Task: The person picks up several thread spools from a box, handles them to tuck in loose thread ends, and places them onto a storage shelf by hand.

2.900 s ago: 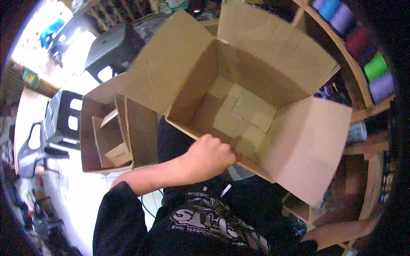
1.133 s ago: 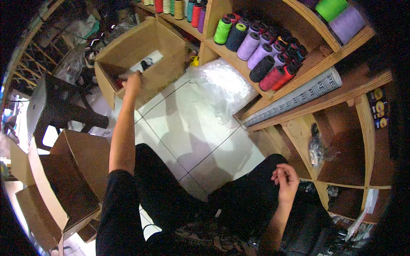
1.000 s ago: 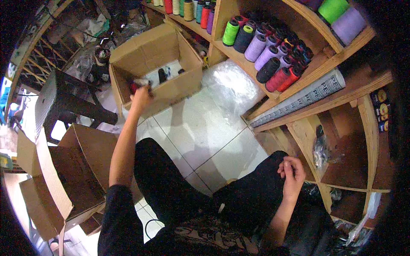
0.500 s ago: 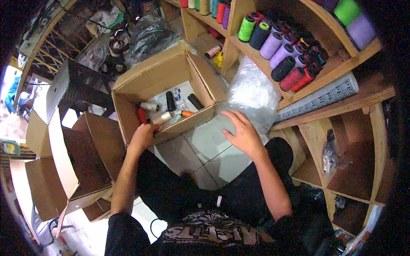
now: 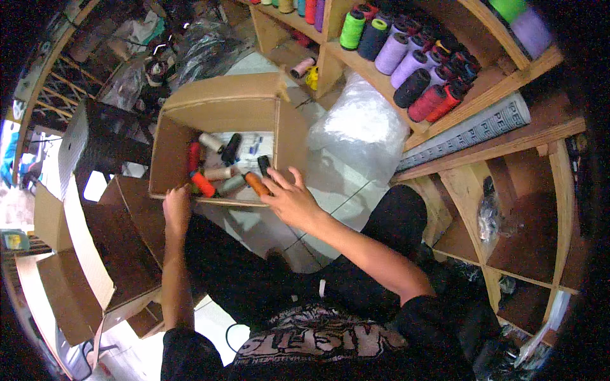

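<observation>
My left hand closes over the near rim of the open cardboard box, fingers curled around the plain brown edge. My right hand is spread wide, fingers splayed, at the box's near right corner; its fingertips touch the orange thread spool, but I have no closed hold on it. The box sits on pale floor tiles just past my dark trousers. Inside it, small cylindrical spools lie loosely on their sides: a red spool, beige ones, a black spool. Beyond the box, to the right, a crinkled clear plastic bag rests against wooden shelves holding upright thread cones in green, lilac, black and red.
</observation>
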